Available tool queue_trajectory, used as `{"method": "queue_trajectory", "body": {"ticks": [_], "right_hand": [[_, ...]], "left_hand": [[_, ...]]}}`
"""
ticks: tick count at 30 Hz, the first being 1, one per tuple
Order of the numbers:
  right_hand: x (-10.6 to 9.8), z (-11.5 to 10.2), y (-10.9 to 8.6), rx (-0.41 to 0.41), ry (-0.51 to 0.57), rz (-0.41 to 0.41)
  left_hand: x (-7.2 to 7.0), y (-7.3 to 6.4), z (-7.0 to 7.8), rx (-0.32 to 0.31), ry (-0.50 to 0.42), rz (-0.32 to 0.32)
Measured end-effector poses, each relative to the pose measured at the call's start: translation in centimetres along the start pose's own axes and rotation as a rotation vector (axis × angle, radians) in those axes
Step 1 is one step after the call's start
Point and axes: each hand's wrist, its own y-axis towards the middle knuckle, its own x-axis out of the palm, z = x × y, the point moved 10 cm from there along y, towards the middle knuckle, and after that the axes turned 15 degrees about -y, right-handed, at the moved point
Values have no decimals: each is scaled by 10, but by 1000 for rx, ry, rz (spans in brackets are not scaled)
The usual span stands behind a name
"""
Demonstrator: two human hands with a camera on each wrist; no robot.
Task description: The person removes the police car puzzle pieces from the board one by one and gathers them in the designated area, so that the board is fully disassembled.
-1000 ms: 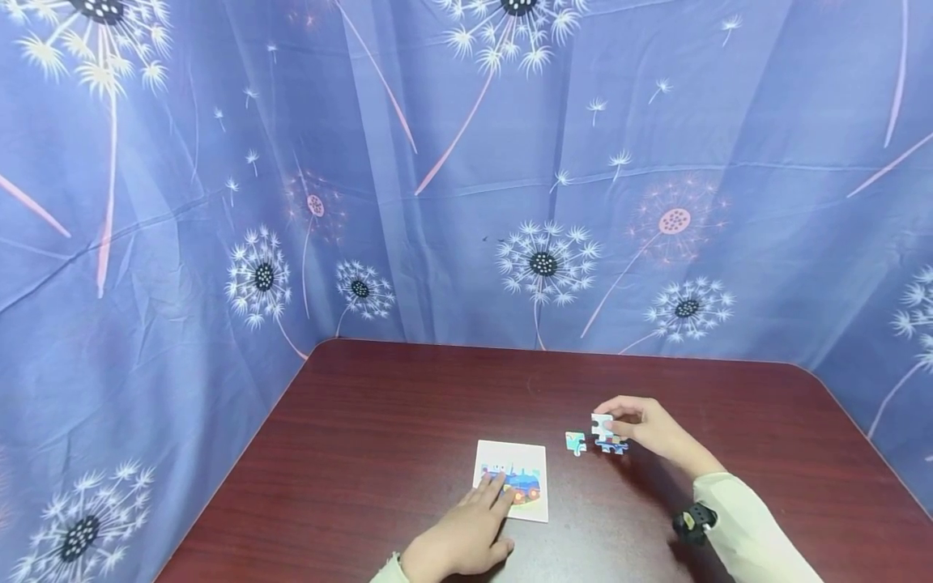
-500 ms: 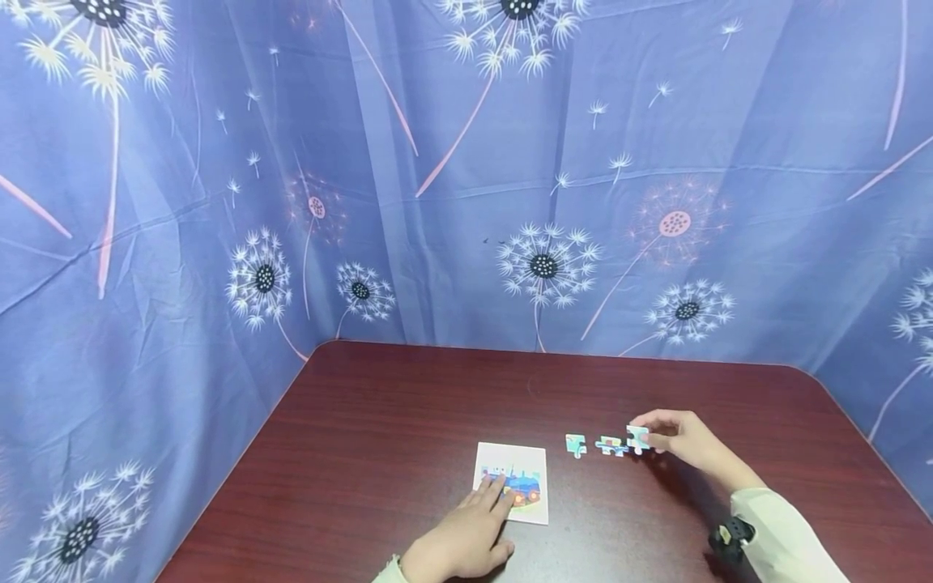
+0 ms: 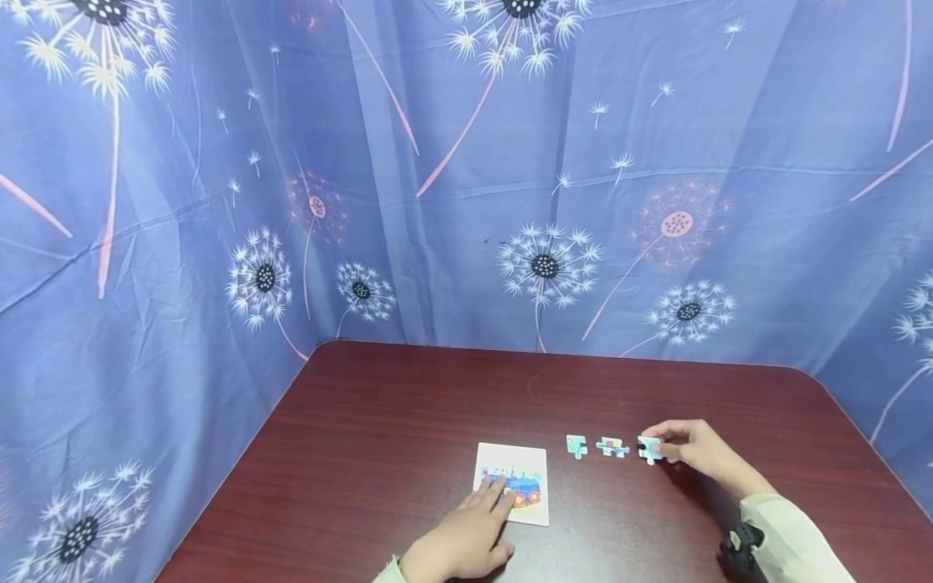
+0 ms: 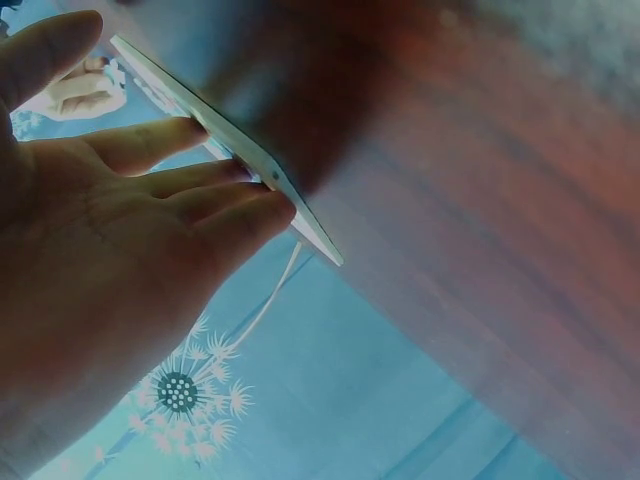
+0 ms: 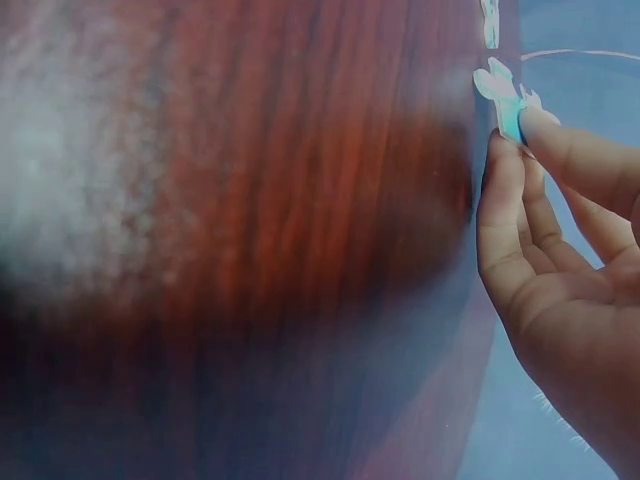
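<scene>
My left hand [image 3: 466, 526] rests its straight fingers on a white square card [image 3: 535, 455] printed with a blue tractor-like vehicle, partly covering the picture. In the left wrist view the card [image 4: 235, 140] appears edge-on under the fingertips. My right hand [image 3: 696, 449] pinches a light-blue jigsaw piece [image 3: 648, 448] between thumb and fingers; the right wrist view shows that piece [image 5: 510, 112] at the fingertips. To its left lie two more jigsaw pieces in a row: a blue, multicoloured one [image 3: 612, 447] and a light-blue one [image 3: 577, 445].
The reddish-brown wooden table [image 3: 408, 405] stretches around the card and pieces. Behind and beside it hangs a blue curtain [image 3: 452, 267] with a dandelion print. A black device [image 3: 742, 544] is strapped at the right wrist, below a pale sleeve [image 3: 790, 538].
My right hand has carried the light-blue piece rightward, from over the multicoloured piece to the right end of the row, and lower. The left hand and card have stayed put.
</scene>
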Motion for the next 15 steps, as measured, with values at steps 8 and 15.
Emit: {"method": "queue_trajectory", "body": {"ticks": [8,15], "right_hand": [[-3,-4,1,-7,-99,52],[-3,-3,1,1,-146,68]], "left_hand": [[-1,0,2,19,18,10],[-1,-1,1,21,21,7]]}}
